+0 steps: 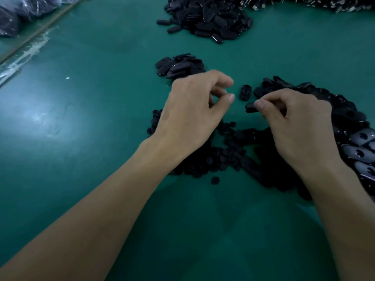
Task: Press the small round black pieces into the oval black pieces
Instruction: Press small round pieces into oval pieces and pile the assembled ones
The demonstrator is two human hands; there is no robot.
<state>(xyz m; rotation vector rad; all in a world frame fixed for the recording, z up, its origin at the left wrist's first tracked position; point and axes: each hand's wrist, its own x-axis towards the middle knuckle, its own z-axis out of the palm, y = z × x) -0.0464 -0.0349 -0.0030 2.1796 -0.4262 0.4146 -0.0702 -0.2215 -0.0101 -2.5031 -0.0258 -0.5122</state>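
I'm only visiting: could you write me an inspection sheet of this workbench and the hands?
Surface: green table, glare on the left.
Job's things: round pieces heaped under the hands; oval pieces piled far off, more in a small pile and a right pile; one loose oval beyond the fingertips.
Clutter: plastic bags, far left corner.
Hands: right hand pinches a held oval; left hand curled, contents unclear.
Cables: nothing seen.
Surroundings: shiny metal bits along the far edge.

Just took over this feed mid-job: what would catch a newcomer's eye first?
Two bare hands work at centre over the green table: the right hand pinches an oval piece, the left hand curls beside it. Black heaps ring them: round pieces underneath, oval pieces at right and more at the far edge.
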